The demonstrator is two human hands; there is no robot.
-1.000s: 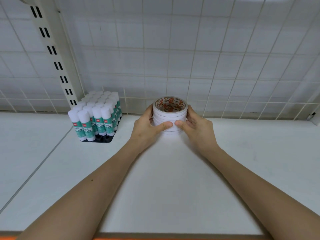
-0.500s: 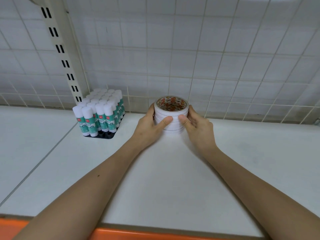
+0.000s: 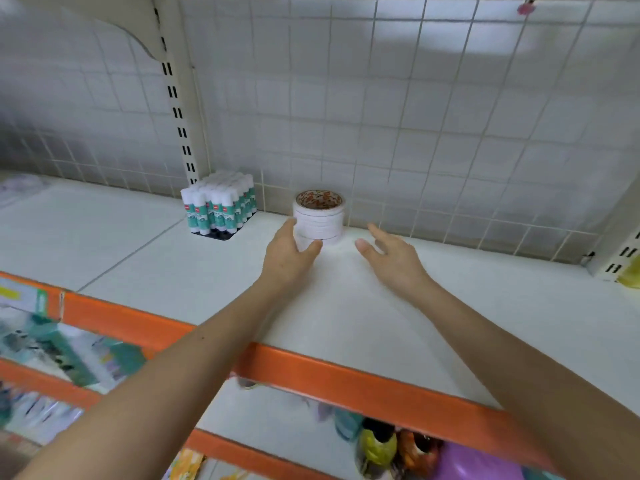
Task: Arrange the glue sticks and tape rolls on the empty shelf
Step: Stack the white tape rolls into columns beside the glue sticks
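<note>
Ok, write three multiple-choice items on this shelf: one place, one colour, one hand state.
1. The tape roll stack stands where relative to the glue sticks?
A. to their left
B. to their right
C. on top of them
2. The shelf's front edge is:
A. orange
B. blue
C. grey
3. The right hand is:
A. gripping the stack
B. holding a glue stick
C. open, apart from the stack
Key: 1 B, it sits right of them; 2 A, the strip is orange; 3 C, spread fingers, a gap to the stack.
</note>
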